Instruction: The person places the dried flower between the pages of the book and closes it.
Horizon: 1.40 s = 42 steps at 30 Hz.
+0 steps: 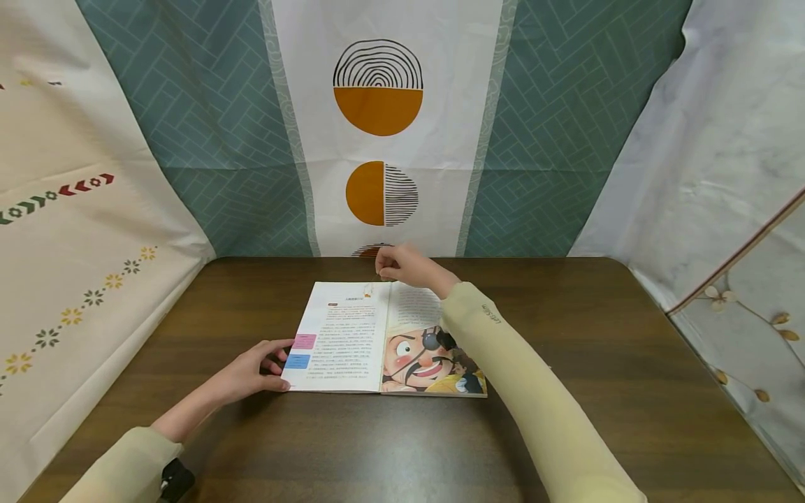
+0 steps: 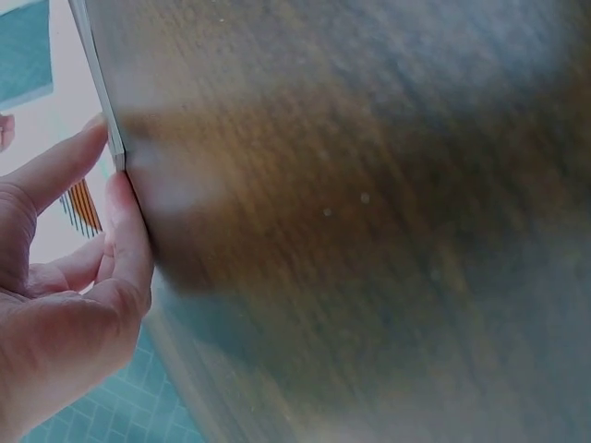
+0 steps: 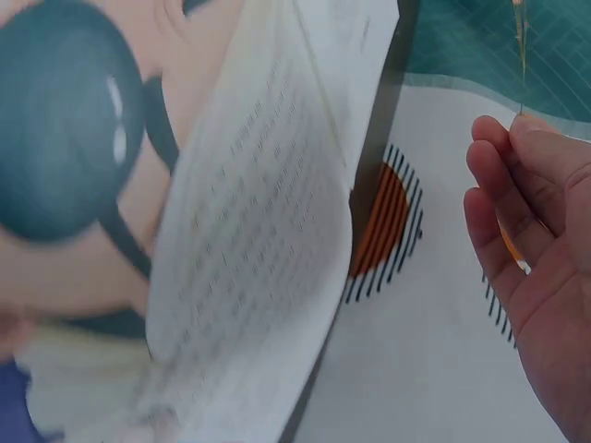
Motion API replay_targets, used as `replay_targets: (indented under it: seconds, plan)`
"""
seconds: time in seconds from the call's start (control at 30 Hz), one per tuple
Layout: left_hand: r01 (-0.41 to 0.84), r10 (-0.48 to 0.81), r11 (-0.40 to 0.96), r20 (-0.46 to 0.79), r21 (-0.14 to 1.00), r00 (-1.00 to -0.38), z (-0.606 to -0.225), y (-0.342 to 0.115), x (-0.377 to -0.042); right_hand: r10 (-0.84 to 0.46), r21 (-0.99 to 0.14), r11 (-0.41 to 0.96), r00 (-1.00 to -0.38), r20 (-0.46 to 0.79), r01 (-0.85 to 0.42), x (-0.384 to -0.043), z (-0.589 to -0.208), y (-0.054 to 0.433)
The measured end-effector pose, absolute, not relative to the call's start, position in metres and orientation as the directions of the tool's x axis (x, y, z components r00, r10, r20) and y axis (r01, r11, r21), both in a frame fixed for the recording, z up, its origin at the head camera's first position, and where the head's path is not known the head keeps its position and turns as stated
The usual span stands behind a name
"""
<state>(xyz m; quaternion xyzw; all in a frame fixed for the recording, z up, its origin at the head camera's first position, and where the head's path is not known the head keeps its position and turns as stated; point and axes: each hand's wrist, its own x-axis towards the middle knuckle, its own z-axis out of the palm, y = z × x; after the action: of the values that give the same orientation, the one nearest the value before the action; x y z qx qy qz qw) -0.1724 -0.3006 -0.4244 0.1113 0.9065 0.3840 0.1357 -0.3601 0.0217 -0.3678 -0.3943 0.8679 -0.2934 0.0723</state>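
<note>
An open book (image 1: 349,328) lies on the table, with printed text, pink and blue boxes on its left page and a cartoon face with an eyepatch on the right one. My left hand (image 1: 254,374) holds the book's lower left edge. In the left wrist view, its fingers (image 2: 120,198) touch the book's corner. Above the book's top edge, near the spine, my right hand (image 1: 411,269) pinches a thin golden strand (image 3: 522,55), whose far end runs out of the right wrist view. A right-hand page (image 3: 249,203) bulges up in a curve there.
The book lies on a dark wooden table (image 1: 578,328). Behind it hangs a teal and white cloth (image 1: 383,150) with orange half-circles. Patterned cloths also flank the left side (image 1: 82,237) and the right side (image 1: 704,202).
</note>
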Motion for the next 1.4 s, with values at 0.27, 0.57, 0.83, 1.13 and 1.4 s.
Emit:
replay_targets:
  seconds: [0.27, 0.57, 0.83, 1.13, 1.4]
  plan:
    - [0.105, 0.310, 0.677, -0.153, 0.728, -0.939, -0.426, -0.301, -0.174, -0.742, -0.571, 0.519, -0.667, 0.068, -0.636, -0.358, -0.384, 0.000]
    - [0.107, 0.317, 0.673, -0.155, 0.732, -0.936, -0.426, -0.301, -0.174, -0.753, -0.538, 0.532, -0.656, 0.052, -0.653, -0.347, -0.399, -0.020]
    - [0.100, 0.311, 0.672, -0.157, 0.734, -0.938, -0.427, -0.301, -0.174, -0.762, -0.523, 0.557, -0.647, -0.014, -0.645, -0.341, -0.406, -0.027]
    - [0.089, 0.302, 0.667, -0.160, 0.740, -0.940, -0.426, -0.301, -0.173, -0.753, -0.537, 0.583, -0.654, -0.076, -0.609, -0.339, -0.414, -0.028]
    - [0.090, 0.304, 0.676, -0.165, 0.732, -0.938, -0.427, -0.301, -0.173, -0.760, -0.518, 0.586, -0.645, -0.084, -0.623, -0.335, -0.413, -0.032]
